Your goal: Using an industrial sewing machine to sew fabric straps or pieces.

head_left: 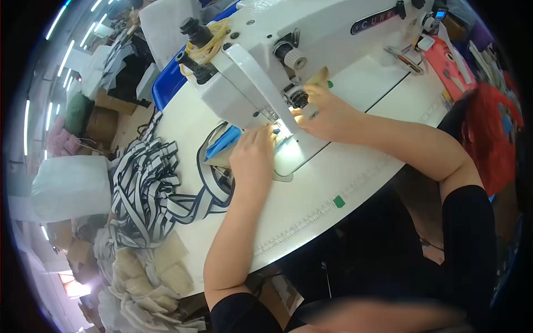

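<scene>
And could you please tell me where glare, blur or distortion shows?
In the head view: glare whitens the table beside the sewing machine; a bright patch flares at lower left; a foreground shape at bottom is blurred; the ruler markings curve.

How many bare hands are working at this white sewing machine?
2: the left hand just left of the brightly lit sewing spot, and the right hand to its upper right. Some fingertips are hidden.

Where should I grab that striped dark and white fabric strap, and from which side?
Probably pinch the strap across its flat width between the tangled pile and your left hand, coming from the near side: it spreads out flatter there, with bare white tabletop in front.
</scene>
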`<move>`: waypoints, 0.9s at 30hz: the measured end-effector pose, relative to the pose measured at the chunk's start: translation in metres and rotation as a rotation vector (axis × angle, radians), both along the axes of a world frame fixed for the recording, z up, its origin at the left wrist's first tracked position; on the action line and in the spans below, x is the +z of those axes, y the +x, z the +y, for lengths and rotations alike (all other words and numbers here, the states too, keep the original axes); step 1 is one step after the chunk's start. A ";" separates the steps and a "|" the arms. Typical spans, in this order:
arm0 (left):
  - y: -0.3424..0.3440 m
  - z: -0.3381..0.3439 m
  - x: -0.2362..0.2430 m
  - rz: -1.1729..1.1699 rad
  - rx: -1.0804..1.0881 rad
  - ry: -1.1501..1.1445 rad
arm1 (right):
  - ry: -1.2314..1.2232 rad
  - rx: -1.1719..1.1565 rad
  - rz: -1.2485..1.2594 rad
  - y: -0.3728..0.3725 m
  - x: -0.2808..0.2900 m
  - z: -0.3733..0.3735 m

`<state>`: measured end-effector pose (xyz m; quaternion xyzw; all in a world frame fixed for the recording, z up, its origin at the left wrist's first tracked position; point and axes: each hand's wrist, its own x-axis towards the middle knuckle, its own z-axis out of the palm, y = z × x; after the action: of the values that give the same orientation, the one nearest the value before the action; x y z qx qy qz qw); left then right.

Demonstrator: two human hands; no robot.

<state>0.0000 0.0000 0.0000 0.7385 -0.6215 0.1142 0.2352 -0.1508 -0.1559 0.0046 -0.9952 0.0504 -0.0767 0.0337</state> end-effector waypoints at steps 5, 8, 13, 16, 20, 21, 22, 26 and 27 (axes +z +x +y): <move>0.001 -0.005 0.004 -0.018 -0.015 -0.026 | -0.005 -0.076 0.101 0.002 0.002 -0.002; 0.005 -0.001 0.005 0.002 -0.043 -0.026 | 0.111 -0.102 0.089 0.002 0.008 0.006; 0.006 -0.002 0.001 -0.057 -0.144 -0.179 | 0.066 0.119 -0.242 -0.006 -0.006 -0.003; 0.003 0.005 0.000 -0.080 -0.148 -0.045 | 0.140 0.196 -0.381 -0.007 -0.014 -0.004; 0.013 0.003 -0.003 0.023 -0.168 -0.086 | 0.158 0.099 -0.264 -0.009 -0.012 0.000; 0.014 0.003 -0.004 0.051 -0.161 -0.053 | 0.179 0.086 -0.271 -0.009 -0.013 0.000; 0.015 0.003 -0.005 0.079 -0.153 -0.019 | 0.178 0.087 -0.271 -0.009 -0.014 0.000; 0.015 0.002 -0.004 0.050 -0.137 -0.018 | 0.131 0.121 -0.248 -0.009 -0.015 -0.001; 0.017 0.001 -0.001 0.048 -0.158 -0.022 | 0.116 0.143 -0.245 -0.009 -0.014 0.000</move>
<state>0.0174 0.0015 -0.0013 0.6871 -0.6707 0.0843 0.2665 -0.1599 -0.1557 -0.0098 -0.9758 -0.0206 -0.1919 0.1024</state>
